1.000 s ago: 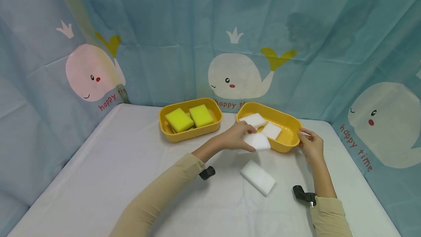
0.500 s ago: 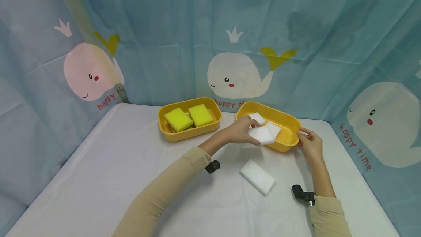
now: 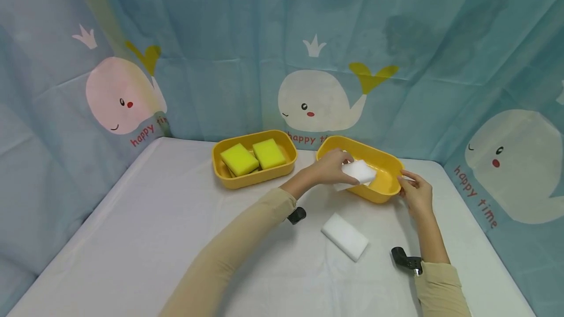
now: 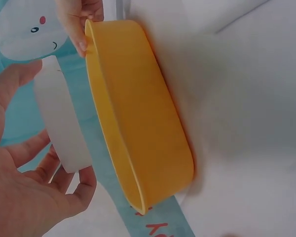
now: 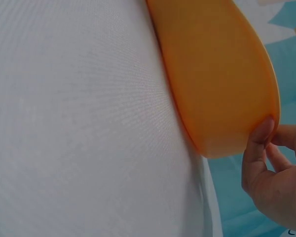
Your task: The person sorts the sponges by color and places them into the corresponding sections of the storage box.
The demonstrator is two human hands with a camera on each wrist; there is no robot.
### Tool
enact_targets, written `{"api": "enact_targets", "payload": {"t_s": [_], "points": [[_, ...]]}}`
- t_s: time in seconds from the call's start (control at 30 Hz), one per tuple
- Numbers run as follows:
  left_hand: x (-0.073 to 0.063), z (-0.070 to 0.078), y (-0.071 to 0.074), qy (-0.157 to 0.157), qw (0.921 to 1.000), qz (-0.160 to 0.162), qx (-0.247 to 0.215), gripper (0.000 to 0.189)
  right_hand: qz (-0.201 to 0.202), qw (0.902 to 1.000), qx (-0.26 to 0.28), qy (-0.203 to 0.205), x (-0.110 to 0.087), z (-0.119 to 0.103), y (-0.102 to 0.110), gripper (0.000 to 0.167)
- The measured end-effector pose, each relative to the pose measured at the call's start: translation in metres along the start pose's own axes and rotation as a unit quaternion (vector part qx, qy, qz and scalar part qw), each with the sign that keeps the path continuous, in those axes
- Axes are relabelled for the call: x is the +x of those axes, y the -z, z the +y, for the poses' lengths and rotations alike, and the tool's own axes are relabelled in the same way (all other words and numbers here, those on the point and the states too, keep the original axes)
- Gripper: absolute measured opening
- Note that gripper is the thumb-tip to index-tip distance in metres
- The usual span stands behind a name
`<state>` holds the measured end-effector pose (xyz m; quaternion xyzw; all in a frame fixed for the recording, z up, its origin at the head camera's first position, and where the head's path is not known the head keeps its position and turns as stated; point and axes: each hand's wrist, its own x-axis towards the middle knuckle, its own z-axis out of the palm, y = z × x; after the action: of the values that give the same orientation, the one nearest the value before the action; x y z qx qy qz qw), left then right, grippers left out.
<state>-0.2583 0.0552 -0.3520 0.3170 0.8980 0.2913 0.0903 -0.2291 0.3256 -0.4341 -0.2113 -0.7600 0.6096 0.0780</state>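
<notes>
My left hand (image 3: 332, 168) holds a white sponge (image 3: 360, 171) between thumb and fingertips, over the near side of the right-hand yellow plastic tray (image 3: 380, 197). In the left wrist view the sponge (image 4: 63, 118) is beside the tray's rim, a gap between them. The sponges inside this tray are mostly hidden by my hand and the held sponge. My right hand (image 3: 417, 197) pinches the tray's right end; the right wrist view shows the thumb against the outer wall near the rim. Another white sponge (image 3: 345, 237) lies flat on the table in front.
To the left stands a second yellow tray (image 3: 235, 183) with yellow sponges (image 3: 239, 159) in it. Both trays are at the back of the white-covered table (image 3: 132, 238), close to a blue whale-print curtain (image 3: 220, 38).
My left hand has carried the white sponge right and slightly away from me, from the tray's near edge to over it. My right hand stays on the tray's end.
</notes>
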Motion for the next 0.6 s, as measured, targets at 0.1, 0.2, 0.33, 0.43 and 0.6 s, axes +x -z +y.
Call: {"api": "enact_targets", "payload": {"t_s": [0.1,0.2,0.33,0.43,0.6], "points": [[0.004,0.002,-0.001,0.009,0.9999,0.003,0.004,0.065,0.001,1.0,0.002,0.001,0.001,0.0,0.0,0.05],[0.008,0.001,-0.001,0.018,0.9998,0.008,0.002,0.062,-0.001,1.0,0.002,0.0,0.001,0.0,0.0,0.051],[0.013,0.0,-0.003,0.03,0.9994,0.013,-0.009,0.061,-0.003,1.0,-0.003,0.001,0.0,0.0,-0.001,0.051],[0.017,0.0,-0.004,0.033,0.9991,0.021,-0.014,0.06,-0.002,1.0,-0.002,-0.002,0.0,0.0,-0.001,0.051],[0.026,0.001,-0.005,0.032,0.9983,0.042,-0.025,0.053,0.0,1.0,0.0,-0.002,-0.001,0.0,-0.001,0.05]]}}
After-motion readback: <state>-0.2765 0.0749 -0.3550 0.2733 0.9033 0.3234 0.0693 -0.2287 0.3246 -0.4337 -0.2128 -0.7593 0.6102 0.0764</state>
